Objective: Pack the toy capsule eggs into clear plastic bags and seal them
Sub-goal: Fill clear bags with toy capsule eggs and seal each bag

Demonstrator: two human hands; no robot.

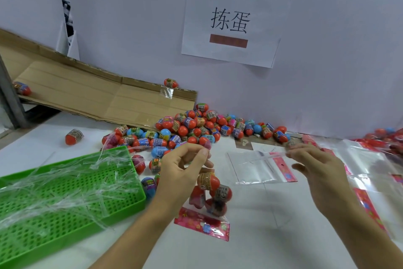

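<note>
Nearest: clear plastic bag with pink patterned header (pixel 201 224), filled with several red capsule eggs, hanging from left hand (pixel 183 167) above white table surface (pixel 261 225). Left hand: thumb and forefinger pinched on bag's upper edge, remaining fingers curled. Right hand (pixel 316 166): fingertips pinched on thin clear plastic strip (pixel 268 155), strip stretched between both hands.

To the left: green perforated plastic tray (pixel 72 201) on table, covered with heap of discarded clear strips (pixel 65 179).

Between hands, flat on table: empty clear bag with pink edge (pixel 259 168). At right edge: further flat clear bags with pink patterned headers (pixel 368 203), overlapping.

Behind hands: large pile of red and blue toy capsule eggs with printed label bands (pixel 192 129), spread along base of wall and up to tray's far corner. Single red egg (pixel 74 137) apart on table, left of pile.

Farther left: flattened brown cardboard sheet (pixel 87 92) leaning against wall, one egg (pixel 171 83) on upper edge, another egg (pixel 23 88) at far left end.

Farthest: white wall (pixel 327 50) with taped white paper sign bearing two black characters (pixel 230 21).
</note>
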